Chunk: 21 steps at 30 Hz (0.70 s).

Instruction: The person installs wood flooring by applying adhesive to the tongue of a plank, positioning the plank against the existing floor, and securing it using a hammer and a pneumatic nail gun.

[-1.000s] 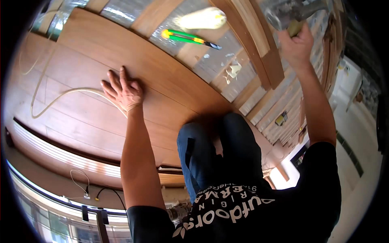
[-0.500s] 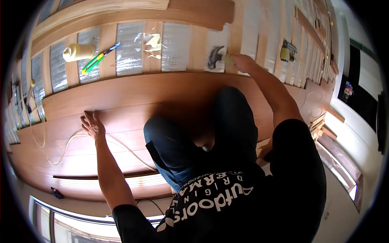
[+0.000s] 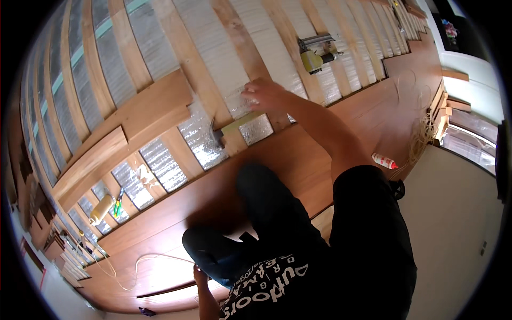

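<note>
Head view: person kneels on laid wooden floorboards [image 3: 341,138], facing bare timber joists [image 3: 234,42] with silver foil insulation [image 3: 200,136] between them

Right hand [image 3: 265,95] reaches out over a joist, fingers closed round the handle end of a hammer [image 3: 234,128]. Pale handle runs down-left from the hand, dark head sits at the far end, just beside a joist and over the foil. Frame is motion-blurred there, so exact contact of head with wood can't be told

Left hand [image 3: 200,277] is low in the frame near the knee, on or just above the boards. Mostly hidden by the leg, can't tell if it's open or closed

Handling, my read: hammer is stiff, head-heavy, not fragile. Handle looks smooth, so a full wrap near the butt end gives the most swing; choking up toward the head gives control for light taps. Current grip looks to be at the butt end

Around it: yellow nail gun [image 3: 314,53] resting on the joists well beyond the right hand. Loose plank [image 3: 128,120] lying across joists to the left. Small glue bottle with red cap [image 3: 384,160] on the boards by the right elbow. Pale cord [image 3: 144,264] looping over the boards near the left hand. Yellow tube [image 3: 101,209] and green-handled tool [image 3: 117,202] down in the joist gaps far left
</note>
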Available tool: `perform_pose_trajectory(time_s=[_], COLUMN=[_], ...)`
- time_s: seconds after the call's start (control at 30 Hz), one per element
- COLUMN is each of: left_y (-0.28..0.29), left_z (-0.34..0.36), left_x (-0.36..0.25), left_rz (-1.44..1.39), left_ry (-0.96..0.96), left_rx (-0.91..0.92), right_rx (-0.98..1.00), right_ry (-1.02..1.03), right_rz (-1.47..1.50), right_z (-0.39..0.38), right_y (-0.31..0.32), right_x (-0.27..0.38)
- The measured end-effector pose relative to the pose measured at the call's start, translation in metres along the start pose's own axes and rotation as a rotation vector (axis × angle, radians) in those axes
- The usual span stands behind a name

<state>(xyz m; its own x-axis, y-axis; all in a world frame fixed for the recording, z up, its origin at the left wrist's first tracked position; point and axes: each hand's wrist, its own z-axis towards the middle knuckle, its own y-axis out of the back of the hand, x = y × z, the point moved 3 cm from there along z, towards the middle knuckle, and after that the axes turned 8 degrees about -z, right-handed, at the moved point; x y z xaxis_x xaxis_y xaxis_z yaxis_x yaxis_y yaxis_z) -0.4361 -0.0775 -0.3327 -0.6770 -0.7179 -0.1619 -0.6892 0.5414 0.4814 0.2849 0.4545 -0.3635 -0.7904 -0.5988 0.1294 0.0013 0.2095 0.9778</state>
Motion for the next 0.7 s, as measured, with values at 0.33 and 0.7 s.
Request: perform_pose_trajectory(time_s=[0.33, 0.7], left_y=[-0.036, -0.079], left_z=[-0.124, -0.147], left_x=[-0.01, -0.015], left_rz=[0.08, -0.044], left_ry=[0.083, 0.19], left_rx=[0.144, 0.079], right_rx=[0.536, 0.444], right_ry=[-0.939, -0.525], right_rz=[-0.161, -0.333], right_z=[-0.153, -0.142], right_y=[-0.067, -0.021], right_x=[-0.276, -0.232])
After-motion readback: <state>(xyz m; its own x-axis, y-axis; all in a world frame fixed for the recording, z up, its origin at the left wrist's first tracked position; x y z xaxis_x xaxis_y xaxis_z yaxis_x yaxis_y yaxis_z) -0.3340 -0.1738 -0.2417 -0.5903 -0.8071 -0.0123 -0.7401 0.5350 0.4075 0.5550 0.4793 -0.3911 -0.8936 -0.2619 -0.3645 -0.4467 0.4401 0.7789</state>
